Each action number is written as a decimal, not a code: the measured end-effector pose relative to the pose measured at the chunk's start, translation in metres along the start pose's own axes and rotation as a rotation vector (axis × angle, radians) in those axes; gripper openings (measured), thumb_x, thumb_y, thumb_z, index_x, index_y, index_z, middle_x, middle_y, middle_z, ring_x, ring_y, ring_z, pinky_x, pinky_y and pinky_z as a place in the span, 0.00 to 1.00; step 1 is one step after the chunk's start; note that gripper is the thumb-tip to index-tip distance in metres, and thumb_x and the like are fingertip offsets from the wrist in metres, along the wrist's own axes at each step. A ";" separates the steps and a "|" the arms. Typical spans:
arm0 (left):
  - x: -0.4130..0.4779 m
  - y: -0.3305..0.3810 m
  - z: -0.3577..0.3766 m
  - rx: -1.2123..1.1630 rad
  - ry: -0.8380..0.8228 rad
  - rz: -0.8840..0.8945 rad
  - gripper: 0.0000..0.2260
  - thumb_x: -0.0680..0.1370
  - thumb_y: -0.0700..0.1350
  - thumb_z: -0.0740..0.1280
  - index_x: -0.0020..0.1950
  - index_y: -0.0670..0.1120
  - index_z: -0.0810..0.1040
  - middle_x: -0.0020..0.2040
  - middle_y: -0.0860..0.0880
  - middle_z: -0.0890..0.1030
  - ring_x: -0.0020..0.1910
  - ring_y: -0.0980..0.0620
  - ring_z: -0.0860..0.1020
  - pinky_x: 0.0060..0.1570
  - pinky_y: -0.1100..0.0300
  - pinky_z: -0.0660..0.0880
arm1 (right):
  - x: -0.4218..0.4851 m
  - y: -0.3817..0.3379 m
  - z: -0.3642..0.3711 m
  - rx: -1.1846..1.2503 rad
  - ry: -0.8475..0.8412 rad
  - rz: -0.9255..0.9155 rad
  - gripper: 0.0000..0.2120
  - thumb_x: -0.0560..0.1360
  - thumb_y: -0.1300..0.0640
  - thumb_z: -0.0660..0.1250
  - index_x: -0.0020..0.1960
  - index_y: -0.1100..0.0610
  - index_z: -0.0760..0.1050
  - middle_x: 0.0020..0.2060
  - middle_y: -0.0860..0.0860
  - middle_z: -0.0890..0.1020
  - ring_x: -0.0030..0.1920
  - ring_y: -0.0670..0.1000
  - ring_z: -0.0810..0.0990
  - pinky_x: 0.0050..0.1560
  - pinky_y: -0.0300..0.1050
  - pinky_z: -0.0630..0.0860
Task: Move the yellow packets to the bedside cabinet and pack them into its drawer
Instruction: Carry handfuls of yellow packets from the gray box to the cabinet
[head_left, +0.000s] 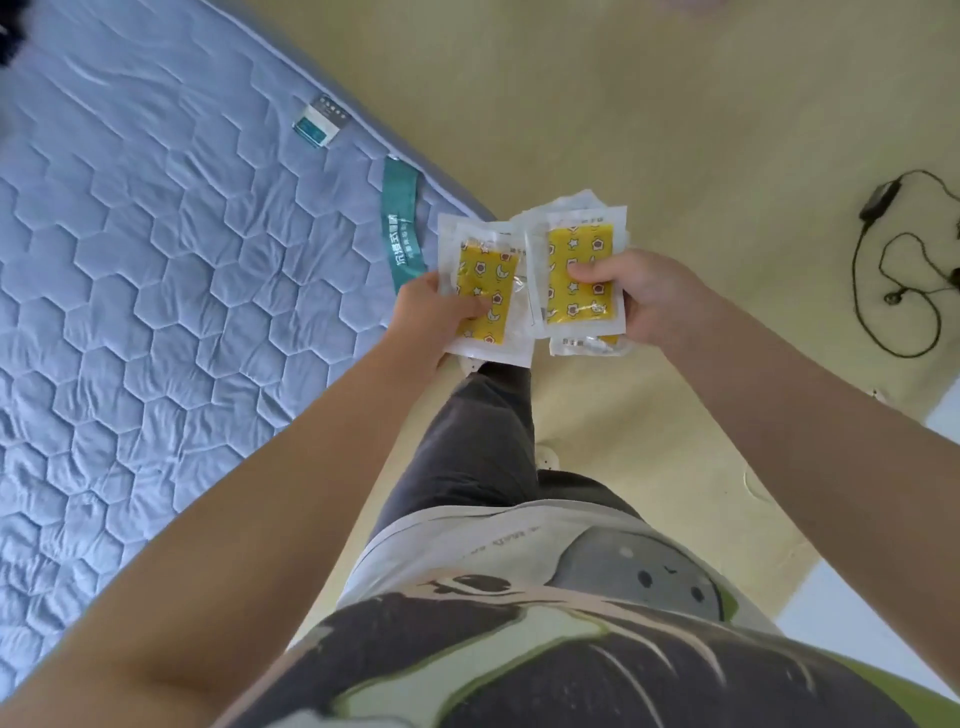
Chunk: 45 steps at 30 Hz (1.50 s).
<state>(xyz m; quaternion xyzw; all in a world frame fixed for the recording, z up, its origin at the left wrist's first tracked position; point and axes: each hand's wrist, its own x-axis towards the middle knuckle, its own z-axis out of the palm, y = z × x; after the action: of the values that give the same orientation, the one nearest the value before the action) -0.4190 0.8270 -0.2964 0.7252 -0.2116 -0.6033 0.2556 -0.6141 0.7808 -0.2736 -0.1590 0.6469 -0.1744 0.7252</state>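
Head view: both hands are loaded. The left hand (441, 306) grips one stack of yellow packets (483, 291) with the thumb pressed on the top packet. The right hand (639, 296) grips a second stack (579, 270) the same way.

The stacks sit side by side in front of the body, over the floor (675, 130) and just beside the corner of the bed (156, 234). Their inner edges meet; I can't tell whether they overlap or only touch. Long axes point roughly away from the body.

Key relation: the bedside cabinet and its drawer are out of frame, so their bearing from the hands is unknown, as is which hand is nearer. My read is a carry phase. The drawer will likely need a free hand, so merge the stacks first.

Hidden: packet count per stack, the lower packets, and the fingers underneath. A black cable (893, 270) lies on the floor well off to the right.
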 end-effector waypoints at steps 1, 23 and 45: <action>0.012 0.012 -0.009 -0.026 0.031 -0.006 0.13 0.70 0.36 0.74 0.53 0.44 0.77 0.47 0.47 0.83 0.42 0.48 0.82 0.48 0.54 0.80 | 0.013 -0.020 0.013 -0.037 -0.017 0.000 0.11 0.73 0.67 0.68 0.54 0.58 0.79 0.47 0.55 0.85 0.44 0.55 0.85 0.36 0.50 0.81; 0.254 0.284 -0.103 -0.781 0.635 -0.150 0.12 0.71 0.35 0.74 0.51 0.44 0.77 0.43 0.49 0.82 0.36 0.53 0.81 0.39 0.61 0.79 | 0.258 -0.420 0.278 -0.862 -0.434 0.090 0.09 0.73 0.68 0.67 0.50 0.58 0.77 0.44 0.56 0.83 0.43 0.56 0.83 0.38 0.52 0.80; 0.502 0.578 -0.350 -0.807 0.672 -0.023 0.12 0.71 0.37 0.74 0.51 0.46 0.78 0.44 0.49 0.84 0.39 0.53 0.83 0.40 0.58 0.81 | 0.427 -0.738 0.583 -0.851 -0.438 -0.027 0.09 0.70 0.69 0.70 0.47 0.59 0.79 0.42 0.56 0.84 0.41 0.57 0.84 0.37 0.54 0.80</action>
<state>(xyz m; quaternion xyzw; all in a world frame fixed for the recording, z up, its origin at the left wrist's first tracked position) 0.0174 0.1080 -0.2696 0.7250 0.1392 -0.3736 0.5616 -0.0262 -0.0679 -0.2481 -0.4831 0.4908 0.1340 0.7126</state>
